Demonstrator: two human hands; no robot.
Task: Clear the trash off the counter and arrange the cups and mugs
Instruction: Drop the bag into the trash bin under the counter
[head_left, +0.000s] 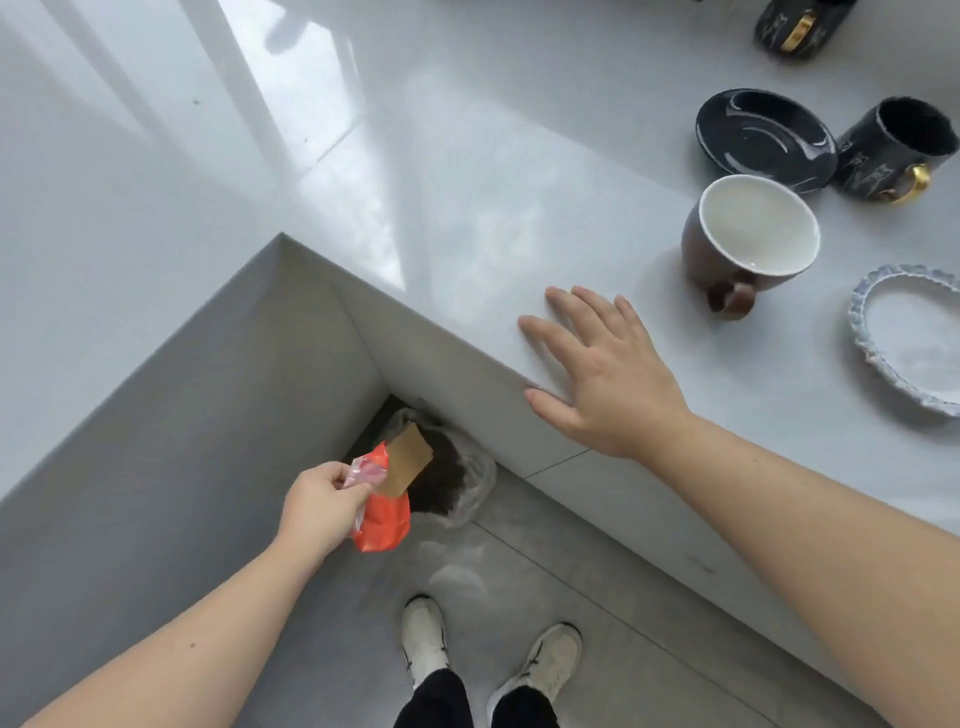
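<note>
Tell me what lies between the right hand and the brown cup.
Nothing: in the head view, only bare counter separates the right hand from the brown cup.

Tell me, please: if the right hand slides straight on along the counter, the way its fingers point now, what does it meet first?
Probably nothing. The right hand lies flat near the counter edge, fingers pointing up-left over bare surface. The brown cup stands off to the right of that line.

Bright daylight, counter (467, 156) glare, soft blur
</note>
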